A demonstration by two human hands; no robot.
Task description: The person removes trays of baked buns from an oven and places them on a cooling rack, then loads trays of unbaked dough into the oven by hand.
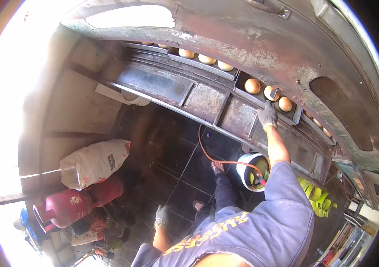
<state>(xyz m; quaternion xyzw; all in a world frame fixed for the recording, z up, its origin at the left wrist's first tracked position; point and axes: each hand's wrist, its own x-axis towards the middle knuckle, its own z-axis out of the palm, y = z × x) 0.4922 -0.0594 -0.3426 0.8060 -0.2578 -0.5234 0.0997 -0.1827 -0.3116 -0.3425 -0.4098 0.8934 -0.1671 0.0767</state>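
Observation:
A grey knitted glove covers my right hand [267, 115], which reaches forward to the front edge of a dark metal baking tray [256, 102]. Its fingers seem to grip that edge. Round golden-brown buns sit in the tray, among them a bun [252, 86] left of the hand and another bun [285, 104] to its right. A small metal piece [274, 93] shows in front of the middle bun; I cannot tell what it belongs to. Low at my side hangs my gloved left hand [162, 216], fingers loosely apart, nothing visible in it.
The raised, curved oven door [252, 40] overhangs the trays. More buns [207, 58] stand in trays to the left. Below are a metal ledge [163, 84], a white bucket [244, 171] and an orange hose [207, 153]. A pink gas cylinder [71, 204] and white sack [96, 162] lie left.

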